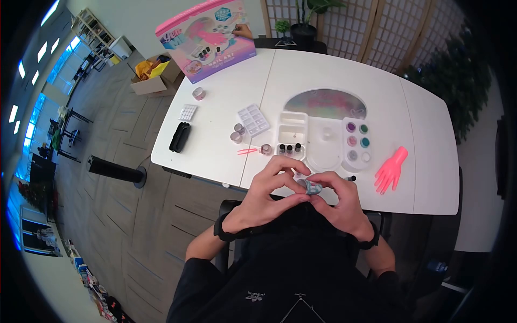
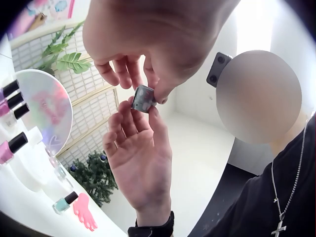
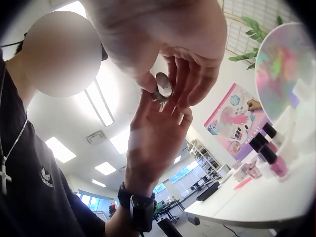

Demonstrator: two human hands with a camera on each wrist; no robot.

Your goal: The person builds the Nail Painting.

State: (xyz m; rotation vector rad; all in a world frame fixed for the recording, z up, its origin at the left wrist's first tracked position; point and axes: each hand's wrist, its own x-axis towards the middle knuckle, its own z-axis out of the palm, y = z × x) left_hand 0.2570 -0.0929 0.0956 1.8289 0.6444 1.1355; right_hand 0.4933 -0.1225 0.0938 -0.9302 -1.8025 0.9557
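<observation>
Between my two hands, above the near table edge, is a small round jar point(image 1: 311, 187) with grey-blue, patterned sides. My left hand point(image 1: 267, 188) pinches it from the left with thumb and fingers. From the other side my right hand point(image 1: 340, 200) grips it, also between thumb and fingertips. The left wrist view shows the jar's side point(image 2: 143, 98) between both sets of fingertips. In the right wrist view its pale round end point(image 3: 164, 86) faces the camera. Fingers hide part of its wall.
A white nail-art station point(image 1: 323, 153) holds polish bottles point(image 1: 290, 149) and coloured pots point(image 1: 352, 141). A pink model hand point(image 1: 392, 170) lies to its right. Leftward are a compartment tray point(image 1: 253, 120), small jars point(image 1: 236, 137), pink tweezers point(image 1: 247, 151), a black case point(image 1: 180, 137) and a box point(image 1: 207, 40).
</observation>
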